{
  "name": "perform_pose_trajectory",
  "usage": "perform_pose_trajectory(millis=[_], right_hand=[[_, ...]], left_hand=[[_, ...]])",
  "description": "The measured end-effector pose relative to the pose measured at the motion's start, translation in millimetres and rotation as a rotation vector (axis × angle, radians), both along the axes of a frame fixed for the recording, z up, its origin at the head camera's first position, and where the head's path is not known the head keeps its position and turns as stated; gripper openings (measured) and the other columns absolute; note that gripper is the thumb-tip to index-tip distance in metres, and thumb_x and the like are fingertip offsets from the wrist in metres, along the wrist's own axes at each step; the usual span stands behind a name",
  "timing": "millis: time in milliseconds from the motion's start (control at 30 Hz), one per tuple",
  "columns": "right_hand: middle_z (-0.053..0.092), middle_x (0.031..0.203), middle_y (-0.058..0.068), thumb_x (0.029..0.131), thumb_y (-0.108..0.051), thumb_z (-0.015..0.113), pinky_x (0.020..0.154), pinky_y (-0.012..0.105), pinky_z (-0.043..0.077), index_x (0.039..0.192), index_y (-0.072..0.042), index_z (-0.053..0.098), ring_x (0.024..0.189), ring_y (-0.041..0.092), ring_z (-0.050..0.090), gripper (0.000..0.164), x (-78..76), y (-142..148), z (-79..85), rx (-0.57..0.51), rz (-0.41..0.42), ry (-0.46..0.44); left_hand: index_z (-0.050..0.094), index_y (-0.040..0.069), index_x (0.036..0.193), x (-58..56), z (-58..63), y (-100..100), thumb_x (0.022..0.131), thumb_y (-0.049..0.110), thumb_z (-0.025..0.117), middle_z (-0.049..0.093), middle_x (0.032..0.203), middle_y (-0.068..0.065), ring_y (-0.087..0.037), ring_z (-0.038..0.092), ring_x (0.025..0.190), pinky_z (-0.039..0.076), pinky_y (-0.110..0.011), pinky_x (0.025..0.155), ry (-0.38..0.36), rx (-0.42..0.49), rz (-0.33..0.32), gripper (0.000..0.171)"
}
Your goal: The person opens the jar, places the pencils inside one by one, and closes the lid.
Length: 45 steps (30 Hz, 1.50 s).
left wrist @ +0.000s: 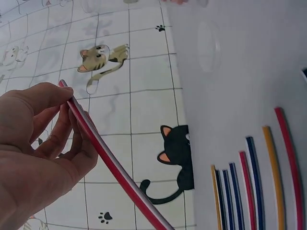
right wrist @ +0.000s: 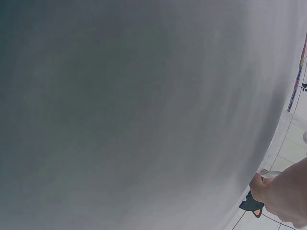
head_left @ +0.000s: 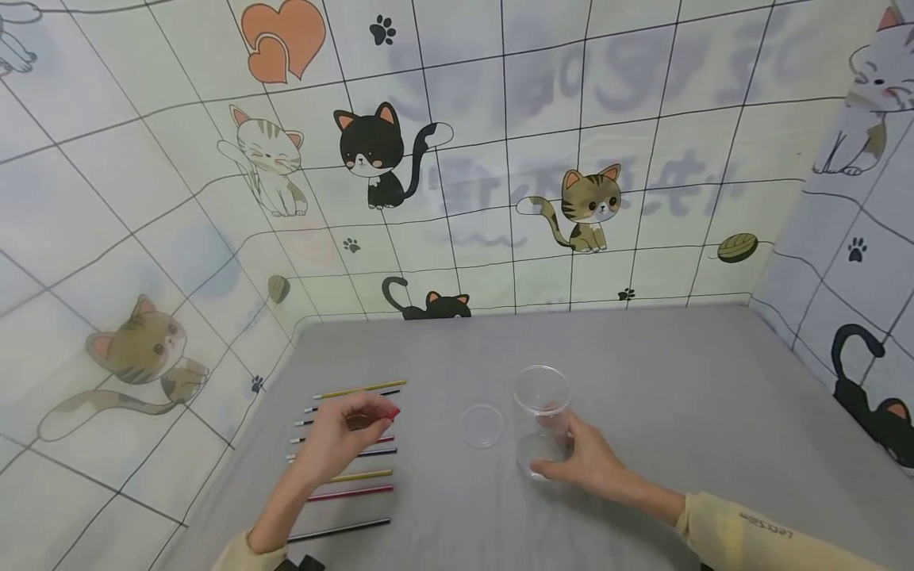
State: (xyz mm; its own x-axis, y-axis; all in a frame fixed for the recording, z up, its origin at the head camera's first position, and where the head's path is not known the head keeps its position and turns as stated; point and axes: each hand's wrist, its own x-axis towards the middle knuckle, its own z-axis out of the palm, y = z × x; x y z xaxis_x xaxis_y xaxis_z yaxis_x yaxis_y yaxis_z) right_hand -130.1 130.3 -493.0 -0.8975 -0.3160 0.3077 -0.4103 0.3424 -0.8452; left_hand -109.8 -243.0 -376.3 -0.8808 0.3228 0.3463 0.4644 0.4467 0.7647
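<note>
My left hand (head_left: pixel 334 436) is raised over a row of pencils and pinches a red pencil (left wrist: pixel 108 160) between thumb and fingers. In the head view just its red end pokes out past the fingertips. My right hand (head_left: pixel 591 458) grips a clear cylindrical jar (head_left: pixel 527 416) from its right side, low on the wall. Upright and uncapped, the jar is on the grey table. A clear round lid (head_left: pixel 481 426) lies flat to its left. In the right wrist view the right hand (right wrist: pixel 283 196) is largely cut off at the lower corner.
Several pencils lie roughly parallel on the left part of the table (head_left: pixel 443 515), among them a yellow pencil (head_left: pixel 360 389), a red pencil (head_left: pixel 351 493) and a black pencil (head_left: pixel 339 530). A cat-printed tiled sheet (head_left: pixel 471 159) rises behind and at both sides.
</note>
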Motion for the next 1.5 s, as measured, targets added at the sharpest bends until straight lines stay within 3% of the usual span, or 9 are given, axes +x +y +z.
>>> perform_pose_trajectory(millis=[367,667,1033,1233,1367,1500], right_hand=[[0.066,0.123,0.015,0.071,-0.023,0.091,0.093,0.045,0.051,0.129,-0.008,0.054,0.116,0.033,0.061,0.071,0.1,1.4,0.9,0.008,-0.002,0.006],[0.066,0.123,0.014,0.071,-0.023,0.092,0.093,0.047,0.051,0.128,-0.009,0.055,0.115,0.032,0.061,0.069,1.2,2.1,-1.4,0.001,0.007,-0.006],[0.066,0.123,0.012,0.071,-0.021,0.091,0.095,0.04,0.051,0.127,-0.012,0.055,0.115,0.03,0.062,0.067,1.8,1.7,-0.7,-0.027,0.009,-0.025],[0.067,0.122,0.013,0.071,-0.02,0.091,0.094,0.043,0.051,0.127,-0.009,0.055,0.114,0.031,0.062,0.068,0.4,2.8,-2.6,-0.019,0.021,0.001],[0.067,0.122,0.014,0.071,-0.02,0.091,0.093,0.047,0.051,0.127,-0.008,0.055,0.113,0.033,0.062,0.068,0.1,3.5,-2.4,-0.014,0.027,0.009],[0.066,0.123,0.015,0.072,-0.021,0.091,0.094,0.05,0.051,0.128,-0.007,0.054,0.115,0.034,0.062,0.068,0.3,4.1,-2.0,-0.017,0.036,-0.005]], left_hand=[[0.073,0.006,0.104,-13.3,28.1,33.9,0.089,-0.003,0.072,0.071,0.095,-0.005,-0.017,0.068,0.085,0.056,-0.029,0.081,-0.044,0.036,0.01,0.017],[0.074,0.008,0.106,-24.3,62.0,75.4,0.089,0.0,0.072,0.072,0.096,-0.004,-0.018,0.068,0.088,0.056,-0.032,0.084,-0.063,0.094,-0.065,0.018],[0.071,0.001,0.104,-38.0,106.5,133.2,0.088,-0.006,0.069,0.069,0.094,-0.008,-0.023,0.067,0.084,0.057,-0.034,0.079,0.029,0.261,-0.208,0.017],[0.068,-0.004,0.103,-40.3,129.4,162.1,0.087,-0.01,0.067,0.068,0.094,-0.012,-0.026,0.064,0.081,0.057,-0.037,0.074,0.084,0.386,-0.311,0.017],[0.067,-0.006,0.105,-39.7,140.2,179.1,0.087,-0.01,0.067,0.068,0.097,-0.01,-0.024,0.066,0.085,0.057,-0.042,0.081,0.097,0.428,-0.338,0.018],[0.066,-0.008,0.104,-40.6,142.4,192.9,0.087,-0.012,0.067,0.068,0.097,-0.009,-0.021,0.067,0.087,0.057,-0.044,0.083,0.099,0.462,-0.347,0.018]])
